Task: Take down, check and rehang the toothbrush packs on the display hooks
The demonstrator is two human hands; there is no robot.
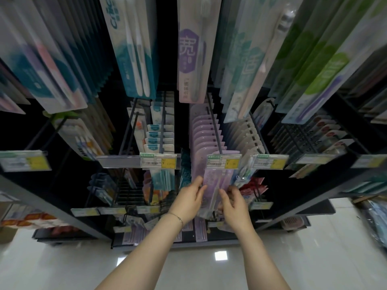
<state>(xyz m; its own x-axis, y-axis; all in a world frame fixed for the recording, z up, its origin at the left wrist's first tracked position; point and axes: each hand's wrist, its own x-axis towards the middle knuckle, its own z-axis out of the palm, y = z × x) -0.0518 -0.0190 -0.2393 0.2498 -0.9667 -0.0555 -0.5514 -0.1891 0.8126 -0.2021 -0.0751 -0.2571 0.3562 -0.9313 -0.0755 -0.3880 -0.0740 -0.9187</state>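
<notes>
— Where did we have the pack at that moment?

— We held the pale lilac flat cardboard-and-plastic toothbrush pack (213, 185) between both hands, just below the yellow-and-green price label (223, 161) at the front end of its dark metal display hook (215, 132). The pack's top sat tucked right behind that label, and its lower part ran down between our palms.

— And the hands themselves?

— Our left hand (189, 198), the one with the thin bracelet (178, 217) at the wrist, pinched the pack's left edge, fingers closed against it. Our right hand (234, 206) gripped the right edge, thumb on the front face, fingers curled behind. Both were clamped on the same pack, one on each side, with the pack's middle showing between them.

— Was it on the hook or off?

— We could not tell; the label hid the hanging hole. Behind it, a row of matching lilac packs (202, 132) hung along the same hook, well back from our hands.

— What stood around us?

— Teal-and-white toothbrush packs (160, 141) hung on the next hook to the left, and clear-fronted white packs (245, 135) to the right. Below our forearms lay a glossy white tiled floor (62, 266).
</notes>
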